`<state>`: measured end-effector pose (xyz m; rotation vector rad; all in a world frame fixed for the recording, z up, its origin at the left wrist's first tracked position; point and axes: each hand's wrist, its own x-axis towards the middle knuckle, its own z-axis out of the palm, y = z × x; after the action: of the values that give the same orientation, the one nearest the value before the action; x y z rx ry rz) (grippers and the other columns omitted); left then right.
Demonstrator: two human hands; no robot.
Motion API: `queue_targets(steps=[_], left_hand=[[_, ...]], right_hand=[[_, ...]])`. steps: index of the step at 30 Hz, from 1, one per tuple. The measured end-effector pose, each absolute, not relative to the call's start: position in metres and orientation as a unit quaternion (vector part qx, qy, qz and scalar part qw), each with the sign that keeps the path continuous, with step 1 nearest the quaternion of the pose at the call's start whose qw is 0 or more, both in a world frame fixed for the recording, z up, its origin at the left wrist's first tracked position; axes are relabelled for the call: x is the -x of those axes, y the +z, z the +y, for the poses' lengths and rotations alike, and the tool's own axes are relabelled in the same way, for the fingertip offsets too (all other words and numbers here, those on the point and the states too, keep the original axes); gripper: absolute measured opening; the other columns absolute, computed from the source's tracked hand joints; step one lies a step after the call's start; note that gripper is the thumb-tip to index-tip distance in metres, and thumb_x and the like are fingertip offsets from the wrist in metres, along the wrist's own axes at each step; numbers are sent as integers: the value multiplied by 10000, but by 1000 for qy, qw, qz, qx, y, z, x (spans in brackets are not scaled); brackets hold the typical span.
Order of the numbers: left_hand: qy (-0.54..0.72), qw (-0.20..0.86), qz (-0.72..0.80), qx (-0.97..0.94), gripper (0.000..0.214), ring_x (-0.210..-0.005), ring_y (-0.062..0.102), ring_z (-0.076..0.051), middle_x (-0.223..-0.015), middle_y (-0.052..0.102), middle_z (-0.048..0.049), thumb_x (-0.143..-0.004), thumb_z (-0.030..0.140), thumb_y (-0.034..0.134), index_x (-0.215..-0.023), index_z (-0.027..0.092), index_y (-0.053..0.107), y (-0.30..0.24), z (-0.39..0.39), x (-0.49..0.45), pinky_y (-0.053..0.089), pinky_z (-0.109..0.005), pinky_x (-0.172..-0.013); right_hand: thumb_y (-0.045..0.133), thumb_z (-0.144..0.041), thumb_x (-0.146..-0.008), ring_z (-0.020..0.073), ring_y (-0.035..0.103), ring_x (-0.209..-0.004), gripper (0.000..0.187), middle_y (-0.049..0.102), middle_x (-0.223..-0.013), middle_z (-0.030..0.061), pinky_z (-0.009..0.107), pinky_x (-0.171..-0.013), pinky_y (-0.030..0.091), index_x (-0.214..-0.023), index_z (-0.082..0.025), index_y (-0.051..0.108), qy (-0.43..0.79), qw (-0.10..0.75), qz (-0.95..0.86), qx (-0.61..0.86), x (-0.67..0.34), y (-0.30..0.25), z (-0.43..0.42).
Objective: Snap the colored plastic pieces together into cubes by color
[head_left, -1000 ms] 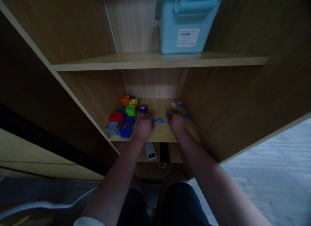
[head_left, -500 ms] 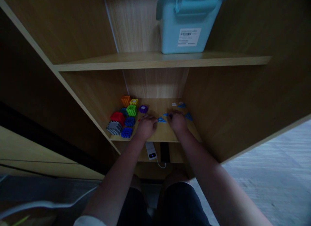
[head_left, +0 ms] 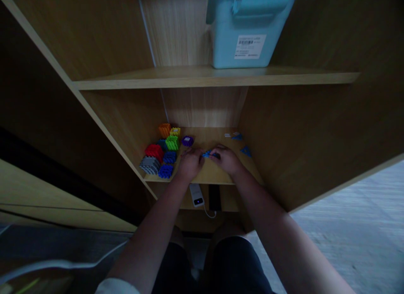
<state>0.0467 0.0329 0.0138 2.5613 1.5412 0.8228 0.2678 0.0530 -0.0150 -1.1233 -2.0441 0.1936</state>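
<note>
On the middle shelf, small blue triangular tiles (head_left: 206, 154) lie between my two hands. My left hand (head_left: 191, 164) has its fingers curled at the left end of the blue tiles. From the other side, my right hand (head_left: 229, 160) pinches a blue triangular tile against them. The fingers partly cover the pieces, so how they join cannot be seen. Two more blue triangles, one nearer (head_left: 245, 151) and one farther (head_left: 237, 136), lie right of my right hand.
Stacks of coloured tiles stand at the left: grey (head_left: 150, 164), red (head_left: 154, 152), green (head_left: 172, 142), orange (head_left: 164, 129), yellow and blue. A purple stack (head_left: 187, 141) sits beyond my left hand. Above is a shelf board (head_left: 176, 81) with a light blue bin (head_left: 243, 33); below, a power bank (head_left: 196, 196).
My right hand has moved left, bringing its blue piece up to the blue triangle beside my left hand. My left hand has barely moved. The view has shifted slightly.
</note>
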Motion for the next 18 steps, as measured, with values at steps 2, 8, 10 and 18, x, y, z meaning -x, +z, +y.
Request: queue_targets(steps=[2,8,10,18], left_hand=[[269,27,497,-825,294,-1224,724,-328,-1239,821,-127,-981,175,712,-1270,175,767,13,33,-47,538,-451,-1132],[278,48,490,-825,273,-1216,730,-312,-1241,828,-116,-973,129,707,-1225,198,787,12,36,-46,538,-436,-1137],[276,50,490,-825,269,-1210,732,-309,-1225,832,-110,-973,128,705,-1218,201,790,12,36,-46,540,-437,-1135],[273,45,487,-828,209,-1190,732,-302,-1167,831,-110,-973,139,707,-1142,215,802,14,35,-46,544,-439,-1127]], right_hand=[[788,-202,-966,205,712,-939,35,749,-983,45,324,-888,542,-945,-227,777,83,389,-810,431,-268,-16,53],[805,-197,-954,203,704,-950,62,766,-986,28,318,-899,527,-962,-252,778,87,378,-812,436,-269,-17,54],[806,-193,-953,205,710,-950,67,777,-985,28,322,-906,524,-967,-253,781,91,374,-812,438,-269,-16,53],[618,-390,-1096,312,676,-1171,259,781,-1191,152,435,-1058,494,-1120,-195,788,-31,313,-728,609,-261,1,38]])
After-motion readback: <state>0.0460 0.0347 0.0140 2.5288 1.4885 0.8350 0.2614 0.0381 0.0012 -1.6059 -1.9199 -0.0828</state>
